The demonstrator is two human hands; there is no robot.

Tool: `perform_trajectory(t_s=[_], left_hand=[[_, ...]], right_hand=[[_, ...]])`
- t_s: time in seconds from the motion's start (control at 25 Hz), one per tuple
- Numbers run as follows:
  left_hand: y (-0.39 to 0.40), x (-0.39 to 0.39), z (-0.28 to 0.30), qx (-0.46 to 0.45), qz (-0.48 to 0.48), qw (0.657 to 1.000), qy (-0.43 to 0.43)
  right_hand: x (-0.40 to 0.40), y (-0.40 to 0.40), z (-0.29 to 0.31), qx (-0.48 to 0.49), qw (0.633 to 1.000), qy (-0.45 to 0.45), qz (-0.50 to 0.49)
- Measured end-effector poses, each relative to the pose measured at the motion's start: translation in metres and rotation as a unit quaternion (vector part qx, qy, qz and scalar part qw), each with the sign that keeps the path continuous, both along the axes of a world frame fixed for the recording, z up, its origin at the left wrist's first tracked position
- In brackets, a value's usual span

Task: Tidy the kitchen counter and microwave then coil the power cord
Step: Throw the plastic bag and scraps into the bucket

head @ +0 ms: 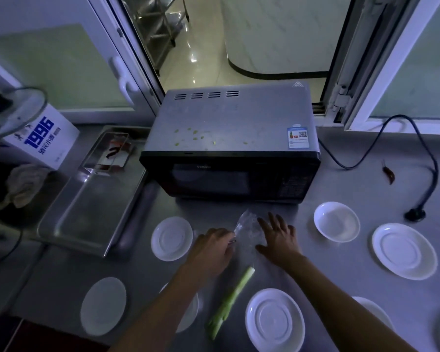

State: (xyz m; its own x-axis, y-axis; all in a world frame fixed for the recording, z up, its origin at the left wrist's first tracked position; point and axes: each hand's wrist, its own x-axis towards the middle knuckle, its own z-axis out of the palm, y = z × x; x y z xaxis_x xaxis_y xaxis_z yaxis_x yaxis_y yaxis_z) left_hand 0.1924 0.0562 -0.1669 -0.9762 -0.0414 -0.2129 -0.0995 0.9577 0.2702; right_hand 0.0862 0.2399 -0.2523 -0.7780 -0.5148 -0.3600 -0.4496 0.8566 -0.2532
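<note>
Bag (248, 228), clear plastic, lies at lower centre before the microwave (229, 138). Left hand (211, 250) pinches its left edge; right hand (280, 237) presses it, fingers spread. Probably light, limp, slippery: grip a gathered edge.

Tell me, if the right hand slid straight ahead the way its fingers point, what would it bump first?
Probably the microwave. The right hand lies flat on the clear plastic bag, fingers aimed at the door's lower edge.
</note>
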Motion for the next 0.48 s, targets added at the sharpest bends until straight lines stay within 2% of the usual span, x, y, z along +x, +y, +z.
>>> perform_trajectory(t_s=[0.48], left_hand=[[-0.005, 0.000, -0.029, 0.031, 0.040, 0.997, -0.065]], right_hand=[[-0.002, -0.006, -0.022, -0.004, 0.998, 0.037, 0.058]])
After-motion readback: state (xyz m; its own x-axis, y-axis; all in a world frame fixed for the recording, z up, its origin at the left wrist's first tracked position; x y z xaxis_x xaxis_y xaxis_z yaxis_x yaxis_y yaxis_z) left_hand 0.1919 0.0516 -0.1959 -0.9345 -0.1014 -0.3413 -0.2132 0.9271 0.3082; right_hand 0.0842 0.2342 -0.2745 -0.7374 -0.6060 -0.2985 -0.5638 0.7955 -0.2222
